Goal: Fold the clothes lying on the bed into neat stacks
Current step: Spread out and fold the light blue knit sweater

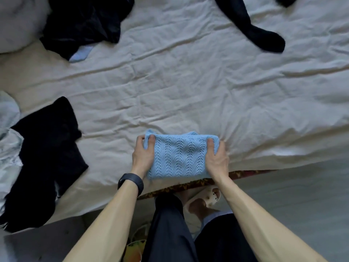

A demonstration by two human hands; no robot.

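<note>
A light blue knitted garment (pixel 179 154), folded into a small rectangle, lies near the front edge of the bed (pixel 188 82). My left hand (pixel 142 154) pinches its far left corner, thumb on top and fingers beneath. My right hand (pixel 217 157) grips its right edge the same way. A black garment (pixel 47 159) lies spread at the left. A crumpled black garment (pixel 85 21) with a pale blue piece (pixel 80 53) under it sits at the far left. A black sleeve or legging (pixel 255 29) stretches across the far right.
A white pillow or duvet (pixel 17 23) bulges at the top left, and pale bedding (pixel 8 140) is bunched at the left edge. Below the bed edge I see my dark trousers (pixel 170 233), a slippered foot (pixel 205 201) and the grey floor (pixel 302 205).
</note>
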